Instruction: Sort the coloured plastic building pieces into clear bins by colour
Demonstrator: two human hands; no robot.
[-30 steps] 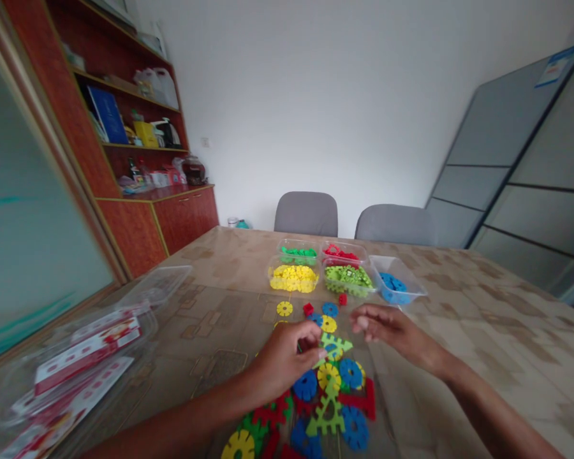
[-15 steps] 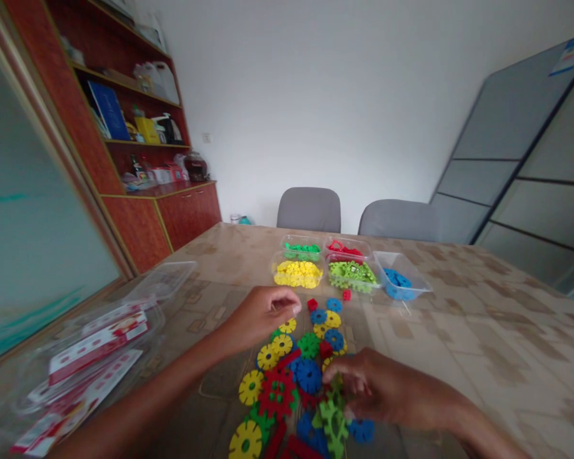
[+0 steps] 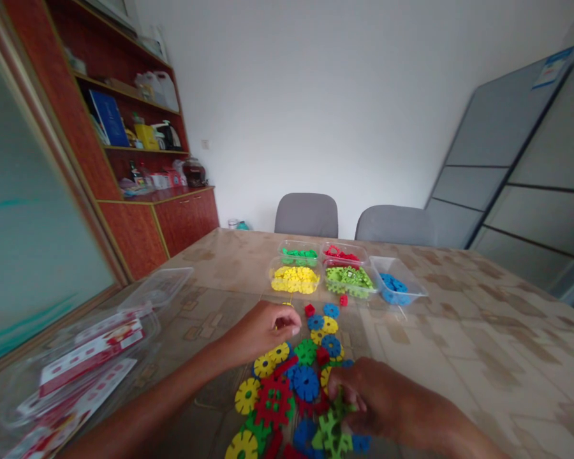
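Note:
My left hand [image 3: 268,328] is over the upper left of a loose pile, thumb and fingers curled into a pinch. What it holds, if anything, is hidden; a sliver of yellow shows behind it. At the near right of the pile, my right hand [image 3: 373,395] closes its fingers on a light green interlocking plastic piece [image 3: 333,428], partly covered by the fingers. Around both hands are yellow discs [image 3: 247,396], blue notched discs [image 3: 306,382], a green notched disc [image 3: 305,352] and a red square piece [image 3: 273,400].
Beyond the pile stand clear tubs of sorted pieces: yellow [image 3: 294,279], light green [image 3: 349,279], green [image 3: 300,254], red [image 3: 342,255] and blue [image 3: 395,287]. Clear lids and printed cards [image 3: 93,357] lie at left. Two grey chairs [image 3: 306,215] are behind the table.
My left hand has come slightly nearer, covering discs that showed below it. My right hand has moved a little down, its fingers now drawn in closer on the light green piece.

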